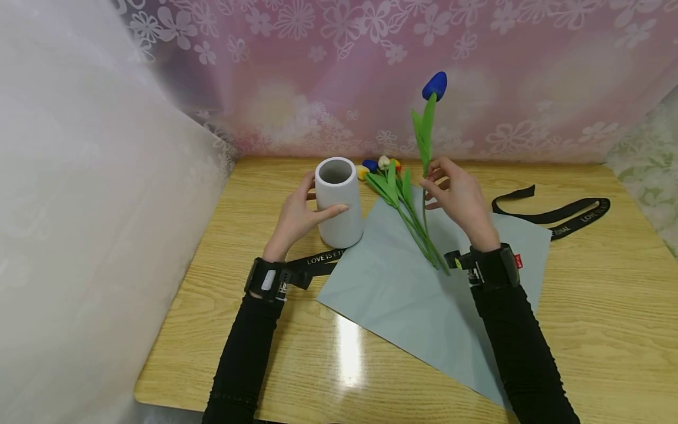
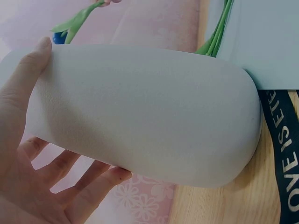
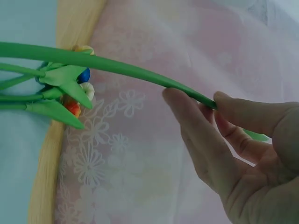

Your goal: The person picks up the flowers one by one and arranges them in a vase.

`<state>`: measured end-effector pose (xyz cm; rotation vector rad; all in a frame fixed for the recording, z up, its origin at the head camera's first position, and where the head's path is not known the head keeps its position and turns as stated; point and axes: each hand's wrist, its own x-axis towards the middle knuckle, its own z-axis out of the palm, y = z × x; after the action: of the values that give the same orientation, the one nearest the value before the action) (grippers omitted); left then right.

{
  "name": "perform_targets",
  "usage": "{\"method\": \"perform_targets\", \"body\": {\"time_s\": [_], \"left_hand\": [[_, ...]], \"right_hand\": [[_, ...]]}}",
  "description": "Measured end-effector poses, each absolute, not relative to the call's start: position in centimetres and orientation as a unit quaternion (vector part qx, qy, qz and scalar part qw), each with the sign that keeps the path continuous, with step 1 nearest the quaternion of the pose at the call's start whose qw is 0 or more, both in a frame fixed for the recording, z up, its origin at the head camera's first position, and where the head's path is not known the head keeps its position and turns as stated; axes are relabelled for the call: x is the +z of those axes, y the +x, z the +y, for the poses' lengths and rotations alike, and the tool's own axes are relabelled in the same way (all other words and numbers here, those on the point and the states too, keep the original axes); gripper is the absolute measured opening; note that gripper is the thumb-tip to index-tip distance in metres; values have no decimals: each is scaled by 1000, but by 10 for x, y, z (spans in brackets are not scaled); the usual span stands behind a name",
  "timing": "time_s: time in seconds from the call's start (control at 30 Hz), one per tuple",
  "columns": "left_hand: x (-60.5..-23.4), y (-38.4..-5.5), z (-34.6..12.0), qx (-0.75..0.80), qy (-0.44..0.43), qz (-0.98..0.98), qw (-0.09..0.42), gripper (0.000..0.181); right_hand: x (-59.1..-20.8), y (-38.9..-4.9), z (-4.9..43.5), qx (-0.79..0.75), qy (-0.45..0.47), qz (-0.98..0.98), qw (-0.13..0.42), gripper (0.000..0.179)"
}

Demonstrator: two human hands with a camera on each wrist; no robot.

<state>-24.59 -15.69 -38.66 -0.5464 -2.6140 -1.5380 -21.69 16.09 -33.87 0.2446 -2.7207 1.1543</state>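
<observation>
"Start at the left. What's the left hand (image 1: 296,218) doing?"

"Gripping the white vase (image 1: 341,195) around its upper half, thumb across the front, fingers round the other side. The vase is upright or nearly so at the wooden table (image 1: 212,306), beside a stretch of black ribbon (image 1: 319,259); whether its base sits fully flat, I can't tell. I'd call that spread sensible: firm enough to steady it, with the rim left clear."

"And the right hand (image 1: 459,197)?"

"It pinches the blue tulip (image 1: 426,132) by its stem, just below the leaves, bloom uppermost, over the wrapping paper (image 1: 394,294). A light pinch seems best, since the stem looks bendy; gripping much lower would probably let the head sway."

"How do they look, close up?"

"The vase is a plain, matte cylinder, rounded at the base, its mouth uncovered. Right of it lies the tulip bunch (image 1: 391,187), stems on the paper, blooms yellow, blue, white and orange-red at the far end. Then comes the raised tulip: deep blue, closed like a bud, with narrow bright-green leaves and a slim green stem."

"Farther right?"

"A looped, lettered ribbon end (image 1: 580,219) beside the pale grey-blue paper."
</observation>
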Motion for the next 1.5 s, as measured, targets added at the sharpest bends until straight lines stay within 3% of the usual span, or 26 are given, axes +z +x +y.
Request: {"method": "perform_targets", "body": {"time_s": [0.63, 1.5], "left_hand": [[-386, -244, -162, -498, -175, -849, 31, 83], [-382, -243, -156, -479, -180, -859, 25, 84]], "right_hand": [[-350, -218, 128, 458, 101, -873, 135, 26], [-325, -195, 116, 592, 133, -766, 211, 25]]}}
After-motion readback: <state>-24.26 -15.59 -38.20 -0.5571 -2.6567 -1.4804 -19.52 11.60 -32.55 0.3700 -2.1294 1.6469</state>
